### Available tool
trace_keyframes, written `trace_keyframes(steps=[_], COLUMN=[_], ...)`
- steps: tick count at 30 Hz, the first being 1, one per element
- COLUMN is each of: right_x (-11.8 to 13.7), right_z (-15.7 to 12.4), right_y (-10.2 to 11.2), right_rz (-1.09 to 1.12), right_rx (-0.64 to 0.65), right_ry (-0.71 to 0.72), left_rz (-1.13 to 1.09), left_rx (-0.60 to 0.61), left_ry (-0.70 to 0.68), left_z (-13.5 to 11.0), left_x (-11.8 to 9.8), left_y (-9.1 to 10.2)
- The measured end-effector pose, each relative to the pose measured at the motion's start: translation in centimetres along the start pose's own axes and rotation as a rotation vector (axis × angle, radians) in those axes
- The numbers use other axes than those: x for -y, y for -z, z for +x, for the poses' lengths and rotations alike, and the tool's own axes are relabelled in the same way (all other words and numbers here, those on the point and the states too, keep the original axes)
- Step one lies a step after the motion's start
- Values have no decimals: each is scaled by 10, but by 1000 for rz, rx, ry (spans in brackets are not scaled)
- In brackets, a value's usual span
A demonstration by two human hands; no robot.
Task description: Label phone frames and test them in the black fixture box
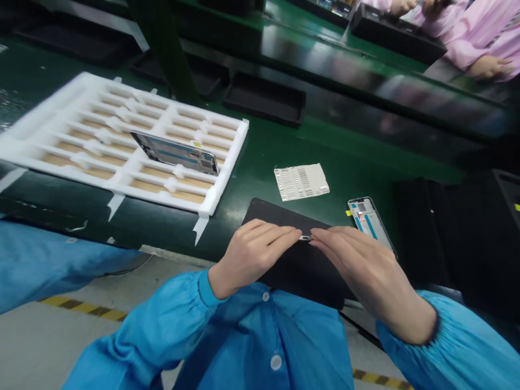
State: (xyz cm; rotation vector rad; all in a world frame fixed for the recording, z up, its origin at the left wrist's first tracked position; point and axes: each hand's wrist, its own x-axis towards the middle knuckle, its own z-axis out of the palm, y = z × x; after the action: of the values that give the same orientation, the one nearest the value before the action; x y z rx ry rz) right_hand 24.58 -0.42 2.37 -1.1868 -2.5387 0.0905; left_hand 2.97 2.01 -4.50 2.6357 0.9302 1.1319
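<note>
My left hand [252, 250] and my right hand [357, 265] meet fingertip to fingertip over a black mat [284, 216] at the near edge of the green bench. Together they pinch a tiny pale piece [305, 238], too small to name. Both hands have their fingers pressed together. A phone frame [368, 219] lies face up just right of my right hand, partly hidden by it. A white label sheet [301, 181] rests on the bench beyond the mat.
A white foam tray [227, 162] with slotted rows sits at the left, with another phone frame [175, 153] lying across it. Black trays [264, 98] stand further back. A person in a pink sleeve [475, 43] works at the far right. A dark box [467, 238] stands to the right.
</note>
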Motion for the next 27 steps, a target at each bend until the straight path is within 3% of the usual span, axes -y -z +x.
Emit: trace_keyframes(steps=[10,17,27], right_x=[9,6,12], right_z=[28,26,27], right_y=[14,12,8], right_rz=[-175,-38,-75], right_rx=[148,202,205], right_ry=[128,45,41], left_rz=[-7,-4,-7], left_rx=[-66,-77,-79], left_ry=[-21,-46,-48], left_z=[3,1,0], left_x=[2,4,2], left_y=[-2,-3,-3])
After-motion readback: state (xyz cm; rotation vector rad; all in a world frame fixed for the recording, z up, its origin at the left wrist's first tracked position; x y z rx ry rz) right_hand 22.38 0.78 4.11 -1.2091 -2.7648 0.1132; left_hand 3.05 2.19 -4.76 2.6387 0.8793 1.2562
